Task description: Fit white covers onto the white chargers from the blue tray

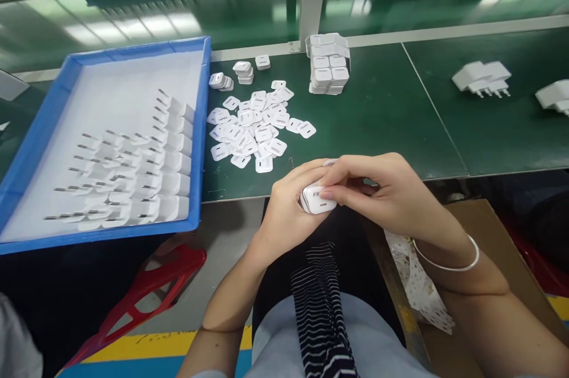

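Both hands closed on white charger [316, 199], near table edge, above lap: left hand [288, 206] cradles body, right hand [382, 188] pinches face. Risk: thumb slip, cover seats crooked or charger drops off edge. Loose covers [253, 126] piled just beyond.

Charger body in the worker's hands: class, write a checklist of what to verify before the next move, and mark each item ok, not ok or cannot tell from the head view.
1. Charger body held in both hands, left hand and right hand: ok.
2. White cover plate seated flush on it: cannot tell, fingers hide the edges.
3. Loose cover plates within view on the green mat: ok.
4. Blue tray holds rows of pronged charger bodies: ok.
5. Stacked plates standing upright beyond the pile: ok.
6. Printed face pointing toward the camera: ok, lettering partly visible.
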The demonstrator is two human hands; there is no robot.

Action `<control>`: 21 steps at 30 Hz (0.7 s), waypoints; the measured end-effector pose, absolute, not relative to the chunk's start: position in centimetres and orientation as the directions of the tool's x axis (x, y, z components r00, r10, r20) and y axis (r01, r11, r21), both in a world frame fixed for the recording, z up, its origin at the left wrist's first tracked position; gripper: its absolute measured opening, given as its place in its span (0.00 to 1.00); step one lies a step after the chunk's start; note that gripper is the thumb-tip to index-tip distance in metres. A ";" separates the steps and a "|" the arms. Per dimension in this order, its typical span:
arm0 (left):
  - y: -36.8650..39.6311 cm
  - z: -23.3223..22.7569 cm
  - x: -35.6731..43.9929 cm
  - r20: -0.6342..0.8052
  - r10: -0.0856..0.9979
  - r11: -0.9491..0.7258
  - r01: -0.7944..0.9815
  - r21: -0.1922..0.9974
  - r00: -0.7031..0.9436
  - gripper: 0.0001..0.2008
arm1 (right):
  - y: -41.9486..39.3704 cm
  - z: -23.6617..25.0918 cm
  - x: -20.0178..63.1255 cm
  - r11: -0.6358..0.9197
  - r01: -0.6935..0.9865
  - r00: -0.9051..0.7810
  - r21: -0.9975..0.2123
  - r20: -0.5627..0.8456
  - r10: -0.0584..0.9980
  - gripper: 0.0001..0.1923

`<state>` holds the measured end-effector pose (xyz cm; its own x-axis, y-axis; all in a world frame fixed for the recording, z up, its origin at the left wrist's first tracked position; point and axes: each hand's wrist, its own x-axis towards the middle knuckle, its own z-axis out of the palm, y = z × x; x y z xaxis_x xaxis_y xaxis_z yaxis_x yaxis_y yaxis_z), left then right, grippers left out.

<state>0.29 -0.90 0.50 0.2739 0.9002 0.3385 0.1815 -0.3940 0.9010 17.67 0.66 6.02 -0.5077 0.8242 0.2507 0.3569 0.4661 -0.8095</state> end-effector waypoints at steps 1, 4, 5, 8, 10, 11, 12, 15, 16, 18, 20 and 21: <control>-0.9 0.5 0.3 0.338 0.899 -0.396 0.185 0.900 0.276 0.10 | 0.7 6.1 17.6 0.459 0.363 -0.511 -0.810 0.239 0.826 0.08; -0.8 0.5 0.4 0.344 0.896 -0.404 0.193 0.894 0.281 0.08 | 0.8 6.3 17.6 0.430 0.382 -0.512 -0.818 0.200 0.836 0.07; -0.8 0.6 0.4 0.347 0.895 -0.407 0.196 0.892 0.282 0.08 | 0.8 6.4 17.6 0.421 0.390 -0.511 -0.819 0.188 0.839 0.07; -0.8 0.6 0.4 0.352 0.891 -0.416 0.204 0.886 0.287 0.08 | 0.8 6.6 17.6 0.403 0.414 -0.516 -0.816 0.154 0.843 0.07; -0.8 0.7 0.5 0.352 0.889 -0.418 0.209 0.884 0.292 0.07 | 0.7 6.8 17.7 0.390 0.433 -0.520 -0.813 0.128 0.844 0.07; -0.9 0.7 0.5 0.350 0.889 -0.418 0.209 0.884 0.296 0.07 | 0.8 6.9 17.7 0.383 0.442 -0.522 -0.811 0.115 0.845 0.07; -0.9 0.7 0.5 0.348 0.888 -0.417 0.207 0.885 0.301 0.07 | 0.8 7.0 17.7 0.378 0.451 -0.523 -0.809 0.104 0.846 0.07; -1.0 0.7 0.6 0.338 0.890 -0.407 0.195 0.892 0.307 0.07 | 0.7 7.0 17.6 0.360 0.483 -0.513 -0.798 0.076 0.855 0.07; -1.1 0.6 0.6 0.336 0.891 -0.404 0.195 0.894 0.305 0.07 | 0.7 7.0 17.6 0.351 0.492 -0.502 -0.797 0.070 0.862 0.07; -1.2 0.5 0.6 0.338 0.891 -0.405 0.198 0.892 0.303 0.07 | 0.6 6.9 17.5 0.324 0.503 -0.476 -0.801 0.057 0.878 0.07; -1.3 0.3 0.6 0.345 0.887 -0.415 0.202 0.887 0.308 0.08 | 0.5 6.7 17.4 0.296 0.506 -0.456 -0.810 0.040 0.889 0.07; -1.3 0.2 0.6 0.354 0.884 -0.424 0.203 0.883 0.305 0.08 | 0.5 6.6 17.4 0.283 0.508 -0.448 -0.814 0.031 0.894 0.06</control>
